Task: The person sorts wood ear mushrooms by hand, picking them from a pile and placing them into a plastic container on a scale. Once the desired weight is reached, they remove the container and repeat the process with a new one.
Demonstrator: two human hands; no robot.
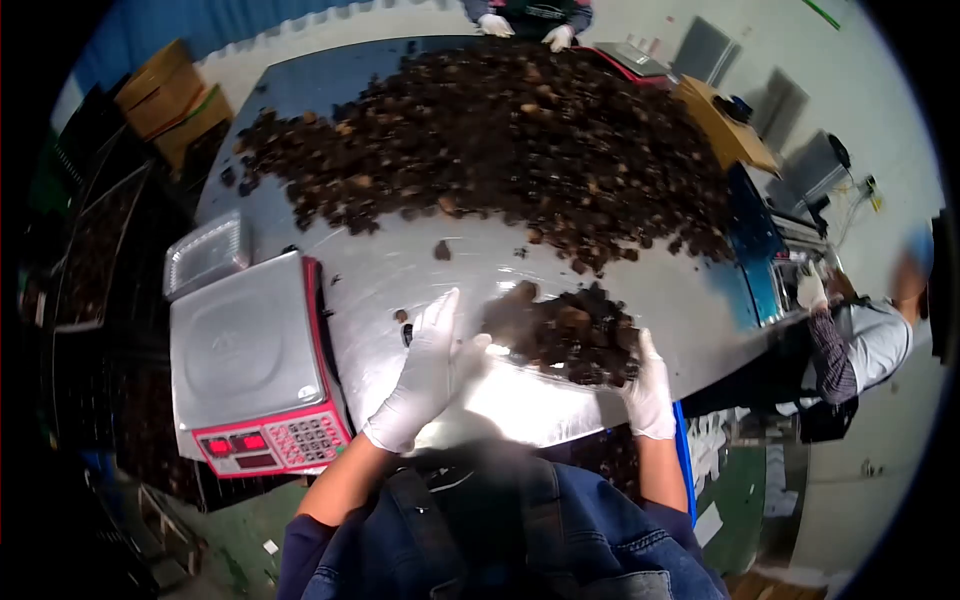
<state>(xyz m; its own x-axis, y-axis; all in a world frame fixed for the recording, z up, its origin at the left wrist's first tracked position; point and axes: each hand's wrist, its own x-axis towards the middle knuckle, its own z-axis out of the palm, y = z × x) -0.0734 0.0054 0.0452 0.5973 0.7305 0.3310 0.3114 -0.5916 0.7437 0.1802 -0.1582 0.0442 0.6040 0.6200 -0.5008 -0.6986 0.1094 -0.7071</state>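
In white gloves, both my hands rest over the steel table on either side of a small heap of dark brown, lumpy pieces [575, 335], perhaps mushrooms. My left hand [425, 370] is left of the heap and apart from it, fingers stretched out and nothing held. Against the heap's right edge lies my right hand [652, 390], its fingers extended along the pieces; part of the palm is hidden. Beyond them spreads a far larger pile of the same pieces [500, 140]. A few strays, one a brown piece [442, 250], lie between the two.
To my left stands a red-edged digital scale [245, 340], with clear plastic trays [208, 255] behind it. A co-worker's gloved hands [525, 32] are at the far edge near another scale [632, 60]. Another person [865, 345] works at the right by a blue machine [755, 245]. Cardboard boxes [165, 95] stand left.
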